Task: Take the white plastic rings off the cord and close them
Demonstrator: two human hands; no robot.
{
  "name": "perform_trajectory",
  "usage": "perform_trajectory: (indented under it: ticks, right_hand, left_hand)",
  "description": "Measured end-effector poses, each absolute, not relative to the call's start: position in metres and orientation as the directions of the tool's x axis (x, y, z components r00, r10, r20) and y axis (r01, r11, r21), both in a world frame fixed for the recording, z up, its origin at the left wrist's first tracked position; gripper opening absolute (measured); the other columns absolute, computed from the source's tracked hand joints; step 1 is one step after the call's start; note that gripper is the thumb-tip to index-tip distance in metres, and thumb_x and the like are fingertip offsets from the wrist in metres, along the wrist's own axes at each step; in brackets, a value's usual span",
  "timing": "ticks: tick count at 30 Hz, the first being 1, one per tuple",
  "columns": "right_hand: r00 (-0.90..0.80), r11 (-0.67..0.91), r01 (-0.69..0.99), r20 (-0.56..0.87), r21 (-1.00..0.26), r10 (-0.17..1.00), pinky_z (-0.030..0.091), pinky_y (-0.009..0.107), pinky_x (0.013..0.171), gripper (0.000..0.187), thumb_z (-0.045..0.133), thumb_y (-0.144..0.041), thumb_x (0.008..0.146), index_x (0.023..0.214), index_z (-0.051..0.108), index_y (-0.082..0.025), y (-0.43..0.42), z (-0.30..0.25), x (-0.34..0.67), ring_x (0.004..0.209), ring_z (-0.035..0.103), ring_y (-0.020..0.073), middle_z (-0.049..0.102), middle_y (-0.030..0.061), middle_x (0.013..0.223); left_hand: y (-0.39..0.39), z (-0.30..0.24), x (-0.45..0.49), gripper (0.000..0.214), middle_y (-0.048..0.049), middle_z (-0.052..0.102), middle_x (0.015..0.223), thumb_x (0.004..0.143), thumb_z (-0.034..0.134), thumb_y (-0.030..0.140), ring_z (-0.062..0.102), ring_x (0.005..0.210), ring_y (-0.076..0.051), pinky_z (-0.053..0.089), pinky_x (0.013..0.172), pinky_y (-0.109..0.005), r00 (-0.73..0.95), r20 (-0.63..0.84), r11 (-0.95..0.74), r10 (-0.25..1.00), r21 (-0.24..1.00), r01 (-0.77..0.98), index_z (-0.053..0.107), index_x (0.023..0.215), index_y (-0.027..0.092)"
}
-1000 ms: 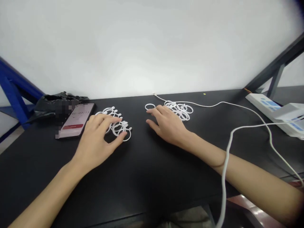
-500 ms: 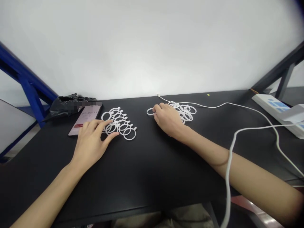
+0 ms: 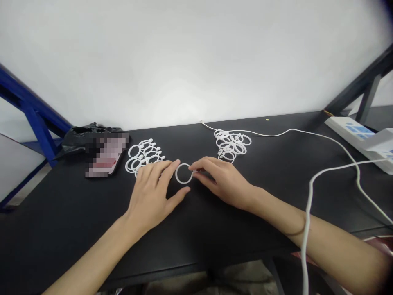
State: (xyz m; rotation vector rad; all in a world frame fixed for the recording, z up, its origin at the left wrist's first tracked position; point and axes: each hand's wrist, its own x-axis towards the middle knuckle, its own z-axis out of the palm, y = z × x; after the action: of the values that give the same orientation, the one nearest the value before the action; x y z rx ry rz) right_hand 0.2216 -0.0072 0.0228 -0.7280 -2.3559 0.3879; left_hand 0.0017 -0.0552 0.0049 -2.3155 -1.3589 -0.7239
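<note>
A single white plastic ring (image 3: 183,173) stands between my two hands on the black table (image 3: 196,229). My right hand (image 3: 224,180) pinches its right edge with thumb and fingertips. My left hand (image 3: 155,192) lies spread on the table, fingers stretched out, its forefinger tip touching the ring's left side. Behind my left hand a flat row of linked white rings (image 3: 143,155) is laid out. A loose heap of white rings (image 3: 231,144) lies behind my right hand.
A phone (image 3: 106,162) lies at the left beside a crumpled black bag (image 3: 81,133). A white cable (image 3: 310,184) runs across the right side and over my right forearm. A white power strip (image 3: 359,137) sits at the far right. A blue frame (image 3: 33,119) stands left.
My right hand has drawn one ring out of the heap toward the table's middle. My left hand has slid right, off the laid-out rings, to meet it.
</note>
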Motion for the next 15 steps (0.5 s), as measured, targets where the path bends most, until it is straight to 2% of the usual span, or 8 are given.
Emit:
perform_trajectory:
  ticks: [5,15]
  right_hand:
    - [-0.651,0.827,0.354,0.520,-0.436,0.553,0.055,0.030,0.077,0.015,0.049,-0.018,0.098,0.108,0.059,-0.017,-0.0083,0.0216,0.2227,0.087,0.066,0.0161,0.070,0.0079,0.099]
    - [-0.670,0.855,0.330,0.539,-0.400,0.511,0.052,0.026,0.068,0.012,0.050,-0.015,0.097,0.100,0.062,-0.014,-0.0131,0.0268,0.2224,0.074,0.062,0.0133,0.068,0.0071,0.089]
  left_hand:
    - [-0.0527,0.0027,0.0171,0.041,-0.0120,0.064,0.110,0.092,0.060,0.031,0.058,0.102,-0.027,0.045,0.089,-0.043,0.409,0.600,-0.504,0.687,-0.012,0.864,0.049,0.129,0.015]
    - [-0.0573,0.0056,0.0102,0.037,-0.0085,0.064,0.110,0.092,0.061,0.031,0.058,0.100,-0.026,0.046,0.089,-0.043,0.426,0.573,-0.565,0.701,0.081,0.821,0.049,0.126,0.022]
